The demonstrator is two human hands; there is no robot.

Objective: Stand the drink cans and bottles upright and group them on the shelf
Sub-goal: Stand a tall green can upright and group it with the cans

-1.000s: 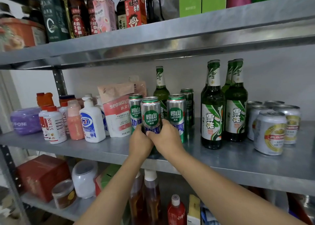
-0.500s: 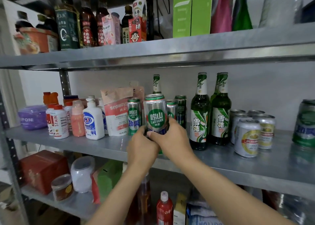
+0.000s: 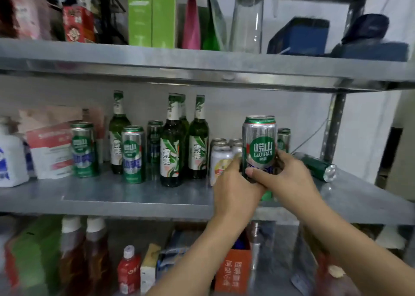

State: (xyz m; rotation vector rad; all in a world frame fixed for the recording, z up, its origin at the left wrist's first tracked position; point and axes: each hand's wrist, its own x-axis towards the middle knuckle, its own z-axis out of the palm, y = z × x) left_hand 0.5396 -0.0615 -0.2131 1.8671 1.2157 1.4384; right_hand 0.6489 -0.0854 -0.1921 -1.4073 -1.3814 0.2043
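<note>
The held can has moved right from the green cans at nine o'clock. The left hand and right hand both grip it, upright, over the shelf. A toppled can at three o'clock likely needs standing next.

Laoshan can upright near shelf front; green can lying on side behind

Open shelf front before bottles, fallen green can right, white cans left
</note>
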